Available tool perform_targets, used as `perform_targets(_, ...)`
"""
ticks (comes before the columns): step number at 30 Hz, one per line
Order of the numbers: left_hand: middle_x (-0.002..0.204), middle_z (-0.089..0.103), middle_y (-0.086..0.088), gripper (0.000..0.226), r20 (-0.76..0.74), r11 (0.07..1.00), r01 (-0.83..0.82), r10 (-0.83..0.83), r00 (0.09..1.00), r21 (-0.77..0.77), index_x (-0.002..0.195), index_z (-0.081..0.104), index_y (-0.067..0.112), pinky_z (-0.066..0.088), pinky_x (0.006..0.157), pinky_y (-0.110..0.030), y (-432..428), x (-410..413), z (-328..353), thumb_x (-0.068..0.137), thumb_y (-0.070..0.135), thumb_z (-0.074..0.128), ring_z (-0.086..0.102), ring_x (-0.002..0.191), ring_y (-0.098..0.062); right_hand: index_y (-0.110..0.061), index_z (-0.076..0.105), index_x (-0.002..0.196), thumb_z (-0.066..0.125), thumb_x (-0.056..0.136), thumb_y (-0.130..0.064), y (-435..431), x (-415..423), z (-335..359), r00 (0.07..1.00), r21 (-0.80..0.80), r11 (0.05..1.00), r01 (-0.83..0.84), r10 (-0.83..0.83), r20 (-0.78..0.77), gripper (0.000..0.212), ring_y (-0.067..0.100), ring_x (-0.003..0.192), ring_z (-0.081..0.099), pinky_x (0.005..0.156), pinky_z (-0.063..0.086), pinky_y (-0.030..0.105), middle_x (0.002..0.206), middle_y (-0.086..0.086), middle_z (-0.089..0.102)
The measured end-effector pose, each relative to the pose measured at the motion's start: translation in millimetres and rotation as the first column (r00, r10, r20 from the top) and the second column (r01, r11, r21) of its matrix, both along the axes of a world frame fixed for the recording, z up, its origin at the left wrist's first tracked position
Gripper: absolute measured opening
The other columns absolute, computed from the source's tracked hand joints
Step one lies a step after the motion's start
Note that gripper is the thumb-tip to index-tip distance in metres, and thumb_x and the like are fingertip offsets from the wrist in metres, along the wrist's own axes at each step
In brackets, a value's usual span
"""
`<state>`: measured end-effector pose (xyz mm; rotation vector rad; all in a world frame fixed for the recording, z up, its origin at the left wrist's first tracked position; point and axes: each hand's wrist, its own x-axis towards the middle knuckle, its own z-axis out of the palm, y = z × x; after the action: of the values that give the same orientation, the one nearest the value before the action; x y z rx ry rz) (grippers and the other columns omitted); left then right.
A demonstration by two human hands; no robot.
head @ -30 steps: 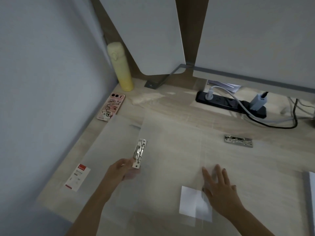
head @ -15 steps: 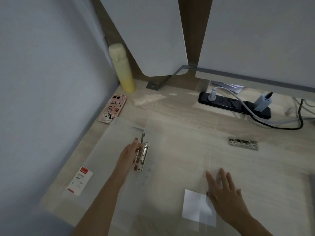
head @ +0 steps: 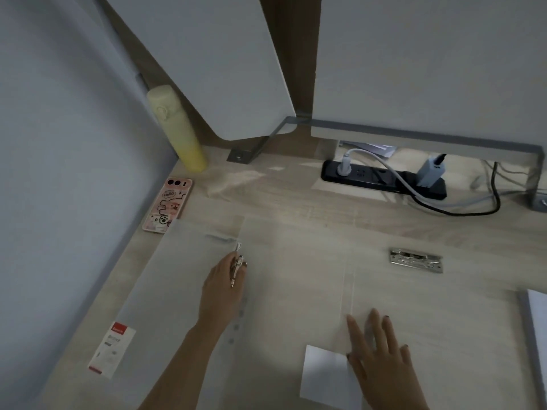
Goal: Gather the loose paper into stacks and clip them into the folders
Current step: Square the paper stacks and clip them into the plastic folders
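A translucent plastic folder point(head: 296, 279) lies open and flat on the wooden desk. My left hand point(head: 223, 287) grips a metal clip point(head: 237, 265) at the folder's left part, holding it on edge. My right hand point(head: 381, 359) rests flat with spread fingers on the folder's lower right, beside its spine crease. A second metal clip point(head: 416, 259) lies flat on the right half of the folder. Under the folder near my right hand shows a white label point(head: 322, 377). A stack of white paper point(head: 538, 327) sits at the right edge.
A pink phone point(head: 168, 205) and a yellow bottle point(head: 177, 130) stand by the left wall. A black power strip point(head: 381, 179) with plugs and cables runs along the back. A small red-and-white tag point(head: 112, 349) lies at the lower left.
My left hand has moved up and forward with the metal clip, turning it from flat-facing to edge-on. My right hand stays flat on the folder.
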<state>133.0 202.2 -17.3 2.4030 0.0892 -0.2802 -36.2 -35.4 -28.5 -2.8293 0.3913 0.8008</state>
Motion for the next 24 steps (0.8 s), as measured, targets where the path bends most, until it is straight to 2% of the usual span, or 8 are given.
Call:
perform_targets(2,0.140,0.048,-0.008,0.046,-0.015,1.000,0.014,-0.015,1.000,-0.009,0.137,0.041,0.014,0.033,0.109,-0.038,-4.9,-3.0,-2.0,0.094,0.030,0.047,0.043,0.129,-0.025,-0.024,0.045,0.124,0.012,0.095,-0.042,-1.1,1.2,1.4,1.000,0.029,0.999,0.017,-0.016,-0.022,0.048,0.043,0.101,0.065,0.056,0.052,0.049,0.121,0.024,0.062)
perform_targets(5,0.155,0.022,-0.009,0.067,0.156,0.979,0.077,-0.107,0.982,0.186,0.144,0.030,0.012,0.018,0.116,-0.035,-24.5,-15.8,0.0,0.088,0.049,0.032,0.021,0.141,-0.025,-0.024,0.047,0.122,0.014,0.095,-0.045,-9.9,9.1,11.3,1.000,0.104,0.994,0.028,-0.029,0.010,0.047,0.034,0.094,0.069,0.046,0.054,0.042,0.113,0.016,0.068)
perform_targets(7,0.154,0.022,-0.013,0.064,0.267,0.937,0.202,-0.281,0.922,0.286,0.142,0.033,0.010,0.013,0.116,-0.034,-51.7,-20.2,-3.1,0.088,0.045,0.030,0.017,0.141,-0.025,-0.021,0.047,0.123,0.042,0.088,-0.039,-27.5,18.3,16.6,0.985,0.107,0.992,0.074,-0.089,0.146,0.040,0.029,0.083,0.071,0.037,0.052,0.033,0.104,0.010,0.069)
perform_targets(9,0.152,0.028,-0.015,0.056,0.271,0.850,0.375,-0.485,0.831,0.371,0.139,0.036,0.011,0.011,0.115,-0.038,-84.0,-24.9,-10.8,0.090,0.037,0.036,0.016,0.141,-0.025,-0.016,0.045,0.132,0.068,0.077,-0.023,-47.3,34.5,19.1,0.964,0.113,0.987,0.112,-0.136,0.230,0.060,0.031,0.085,0.067,0.043,0.052,0.034,0.105,0.012,0.062)
perform_targets(12,0.148,0.038,-0.012,0.054,0.216,0.686,0.575,-0.706,0.674,0.446,0.135,0.044,0.012,0.014,0.112,-0.042,-133.9,-33.6,-26.9,0.087,0.036,0.042,0.020,0.140,-0.025,-0.016,0.020,0.147,0.048,0.093,-0.027,-77.7,61.2,20.2,0.948,0.068,0.974,0.216,-0.226,0.224,0.062,0.032,0.116,0.046,0.079,0.050,0.040,0.129,0.014,0.041)
perform_targets(14,0.146,0.042,-0.011,0.054,0.151,0.620,0.623,-0.756,0.637,0.476,0.135,0.046,0.014,0.018,0.110,-0.043,-157.3,-38.7,-37.1,0.087,0.040,0.040,0.023,0.139,-0.025,-0.019,0.010,0.149,0.039,0.096,-0.029,-89.4,79.3,18.9,0.939,0.073,0.963,0.260,-0.270,0.215,0.061,0.031,0.122,0.041,0.086,0.046,0.040,0.135,0.014,0.033)
perform_targets(18,0.146,0.042,-0.008,0.060,0.031,0.607,0.631,-0.732,0.680,0.483,0.138,0.038,0.016,0.019,0.108,-0.044,-175.8,-40.9,-52.3,0.096,0.052,0.015,0.024,0.138,-0.024,-0.024,0.002,0.149,0.036,0.096,-0.027,-97.8,99.4,15.3,0.945,0.083,0.964,0.252,-0.263,0.195,0.063,0.033,0.119,0.044,0.086,0.045,0.041,0.137,0.015,0.029)
perform_targets(24,0.148,0.039,-0.007,0.068,0.053,0.616,0.608,-0.723,0.689,0.500,0.141,0.034,0.017,0.021,0.108,-0.044,-178.7,-39.2,-59.5,0.093,0.061,0.014,0.023,0.139,-0.022,-0.031,0.004,0.149,0.036,0.092,-0.009,-103.6,99.1,4.7,0.943,0.048,0.967,0.250,-0.254,0.215,0.069,0.032,0.115,0.045,0.077,0.046,0.039,0.136,0.011,0.032)
